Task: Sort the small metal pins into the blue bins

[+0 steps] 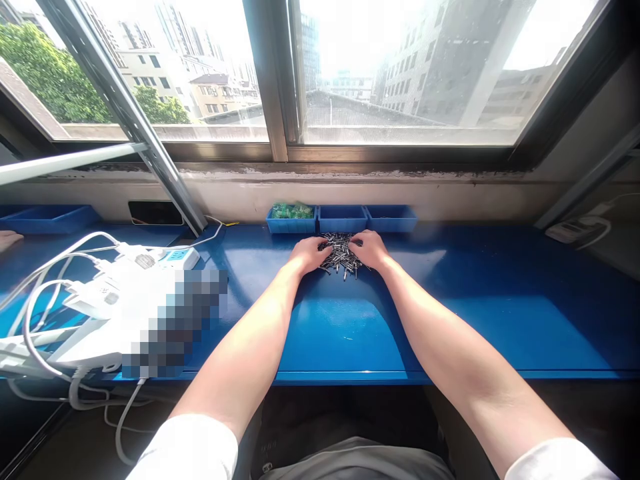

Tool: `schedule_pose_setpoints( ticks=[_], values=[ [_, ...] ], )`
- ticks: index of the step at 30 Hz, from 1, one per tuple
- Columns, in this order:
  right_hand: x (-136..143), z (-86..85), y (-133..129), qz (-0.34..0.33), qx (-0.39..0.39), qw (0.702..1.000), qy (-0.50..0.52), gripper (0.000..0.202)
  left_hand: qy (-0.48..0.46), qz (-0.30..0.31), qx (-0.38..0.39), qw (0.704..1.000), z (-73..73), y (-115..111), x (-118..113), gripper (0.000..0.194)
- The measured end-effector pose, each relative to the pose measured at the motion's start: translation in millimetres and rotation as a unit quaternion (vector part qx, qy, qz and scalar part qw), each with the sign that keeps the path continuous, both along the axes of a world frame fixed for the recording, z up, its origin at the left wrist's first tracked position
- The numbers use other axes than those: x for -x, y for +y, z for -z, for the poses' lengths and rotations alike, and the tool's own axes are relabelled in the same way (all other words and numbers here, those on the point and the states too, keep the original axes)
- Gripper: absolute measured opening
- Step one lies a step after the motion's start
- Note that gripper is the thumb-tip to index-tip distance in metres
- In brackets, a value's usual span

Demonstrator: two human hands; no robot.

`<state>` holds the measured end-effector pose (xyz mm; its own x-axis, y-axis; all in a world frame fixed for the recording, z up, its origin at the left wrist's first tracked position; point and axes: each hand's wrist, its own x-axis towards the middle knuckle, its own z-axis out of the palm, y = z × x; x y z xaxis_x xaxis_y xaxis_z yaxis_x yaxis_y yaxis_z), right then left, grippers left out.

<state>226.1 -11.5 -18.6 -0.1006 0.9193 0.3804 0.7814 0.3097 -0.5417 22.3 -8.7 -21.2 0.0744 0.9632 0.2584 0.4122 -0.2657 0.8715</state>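
A loose pile of small, thin metal pieces, silver and dark like screws or rivets, lies on the blue table. My left hand curves around the left side of the pile, its thumb and fingers apart at the pieces. From the right, my right hand cups the pile in the same way, touching its edge. Some fingertips are hidden among the pieces, and neither hand visibly grips one. Just behind the pile stand three small blue bins in a row; the left bin contains green pieces.
The middle bin and right bin stand against the wall below the window. White power strips with plugs and looping cables crowd the left side, near a phone-like black slab. Another person's hand shows at the far left.
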Motion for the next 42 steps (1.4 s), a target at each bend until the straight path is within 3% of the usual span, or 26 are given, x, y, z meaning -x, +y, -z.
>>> schedule_pose_setpoints(
  ticks=[8,14,21,24,29,35,38,42],
  values=[
    [11,-8.4,-8,-0.015,-0.007,0.999,-0.049,0.024,0.043,-0.001,-0.01,0.999,-2.7,0,-2,0.018],
    [13,-4.4,-5,-0.018,0.004,0.999,-0.051,0.026,0.065,-0.006,-0.02,0.998,-2.8,0,-2,0.022],
    [15,-8.7,-7,-0.035,-0.042,0.995,0.078,0.019,0.087,-0.018,-0.113,0.99,-8.9,-5,-4,0.024],
    [16,-12.8,-10,-0.058,-0.035,0.986,0.154,0.022,0.106,0.016,-0.153,0.982,-14.4,-12,-10,0.024],
    [20,-18.5,-14,-0.093,0.001,0.979,0.179,0.03,0.113,0.089,-0.178,0.973,-20.1,-22,-20,0.025],
    [19,-26.4,-20,-0.117,0.021,0.969,0.217,0.036,0.116,0.118,-0.2,0.966,-25.2,-26,-22,0.024],
    [17,-27.3,-20,-0.108,0.037,0.971,0.211,0.039,0.139,0.123,-0.197,0.963,-24.5,-24,-20,0.022],
    [13,-25.3,-18,-0.047,0.017,0.976,0.213,0.035,0.141,0.093,-0.202,0.965,-19.6,-18,-18,0.024]
  ],
)
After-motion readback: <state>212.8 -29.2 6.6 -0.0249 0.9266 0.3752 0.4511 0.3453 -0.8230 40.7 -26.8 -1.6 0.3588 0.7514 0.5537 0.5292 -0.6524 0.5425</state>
